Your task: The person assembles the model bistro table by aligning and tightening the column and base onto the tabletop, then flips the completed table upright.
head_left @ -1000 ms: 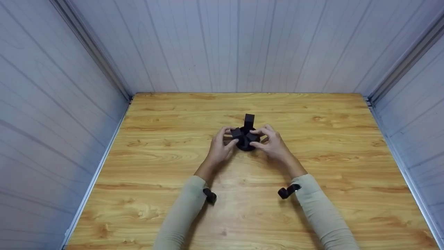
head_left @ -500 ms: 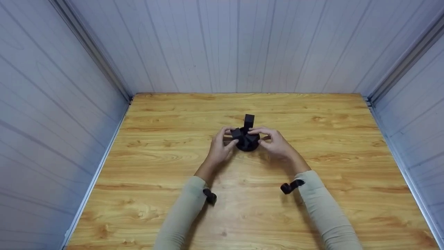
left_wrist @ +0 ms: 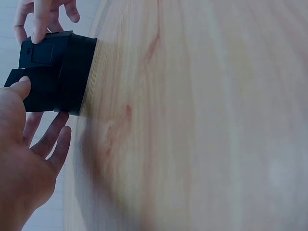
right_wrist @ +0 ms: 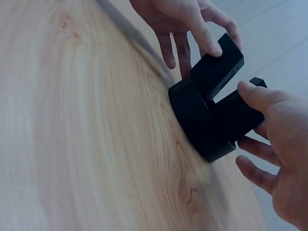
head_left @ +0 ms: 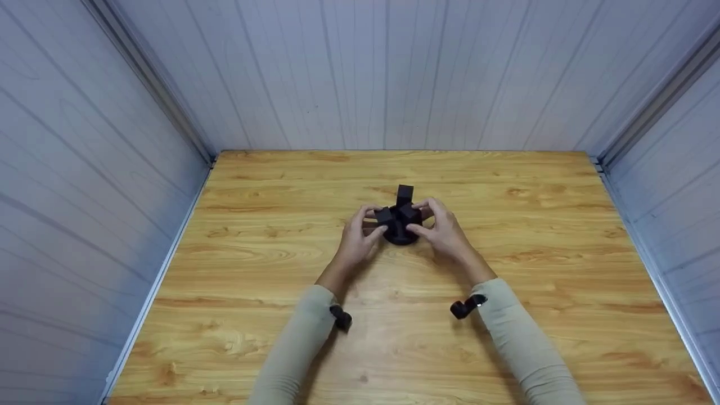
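A black round base stands on the table with black rectangular blocks rising from it. My left hand pinches the left block between thumb and fingers. The right block is between the thumb and fingers of my right hand. Behind these, a taller-looking back block sticks up with no hand on it. In the right wrist view the left block leans away from the right block, leaving a gap between them. Where the blocks meet the base is too dark to make out.
The wood-grain table extends around the base. White panelled walls enclose it at the back and both sides. A small black wrist camera sits on each sleeve.
My right thumb and fingers loosened and drew back to the right, then closed round the right block again. That block now looks higher and turned. The left hand has stayed still.
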